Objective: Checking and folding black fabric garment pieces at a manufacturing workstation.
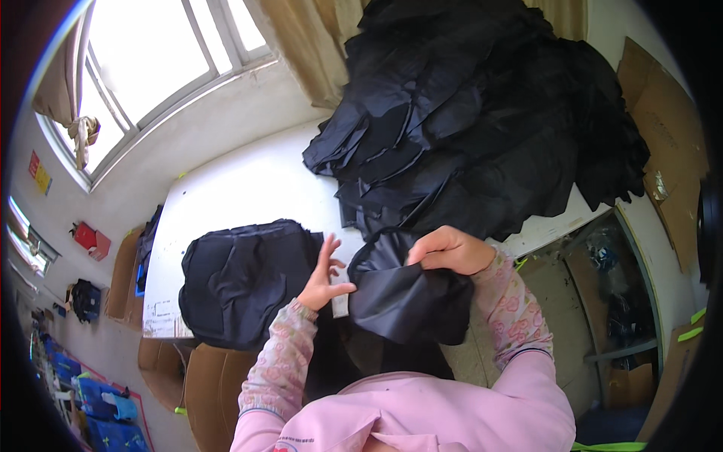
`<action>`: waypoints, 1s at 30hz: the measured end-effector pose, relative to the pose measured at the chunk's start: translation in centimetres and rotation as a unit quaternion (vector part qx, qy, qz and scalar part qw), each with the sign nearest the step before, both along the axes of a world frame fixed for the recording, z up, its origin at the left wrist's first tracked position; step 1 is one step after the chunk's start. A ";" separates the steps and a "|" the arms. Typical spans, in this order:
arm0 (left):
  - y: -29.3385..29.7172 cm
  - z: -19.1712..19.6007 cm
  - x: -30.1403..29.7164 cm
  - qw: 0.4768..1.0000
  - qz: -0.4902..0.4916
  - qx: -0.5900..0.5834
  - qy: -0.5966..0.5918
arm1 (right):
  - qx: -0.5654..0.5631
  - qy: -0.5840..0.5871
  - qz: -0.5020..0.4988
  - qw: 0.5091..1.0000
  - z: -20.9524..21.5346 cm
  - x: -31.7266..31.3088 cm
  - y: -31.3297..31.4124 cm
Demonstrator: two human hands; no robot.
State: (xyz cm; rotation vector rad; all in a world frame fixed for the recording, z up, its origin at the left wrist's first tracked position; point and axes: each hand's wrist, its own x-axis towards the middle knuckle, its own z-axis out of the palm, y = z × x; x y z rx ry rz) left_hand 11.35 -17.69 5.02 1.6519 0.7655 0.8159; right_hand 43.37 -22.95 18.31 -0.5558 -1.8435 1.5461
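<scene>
A black fabric piece (410, 297) hangs over the near edge of the white table, its upper edge folded open. My right hand (456, 251) pinches that edge between thumb and fingers. Just left of it, my left hand (325, 279) is open with fingers spread; its thumb tip comes up to the piece's left side, and I cannot tell whether it touches. Beyond the left hand lies a neat stack of black fabric pieces (245, 282). At the far side rises a large loose heap of black fabric pieces (482, 128).
The white table (252, 181) stands below a window (166, 60) with beige curtains (309, 45). Brown cardboard boxes (218, 384) stand beneath its near left edge. To the right are a glass-topped frame (614, 279) and a cardboard sheet (663, 135). Blue bins (113, 407) line the floor at far left.
</scene>
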 end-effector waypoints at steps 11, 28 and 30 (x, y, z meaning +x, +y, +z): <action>-5.4 -0.5 6.6 0.996 0.004 0.090 -0.020 | -0.181 0.204 -0.032 0.961 -0.6 -1.1 -1.9; -5.0 6.1 2.2 0.846 -0.249 -0.339 -0.328 | 0.398 -0.497 -0.162 0.754 -8.1 1.2 5.3; -4.3 7.3 1.5 0.879 -0.250 -0.265 -0.309 | 0.330 -0.356 -0.375 0.790 -5.9 1.0 5.0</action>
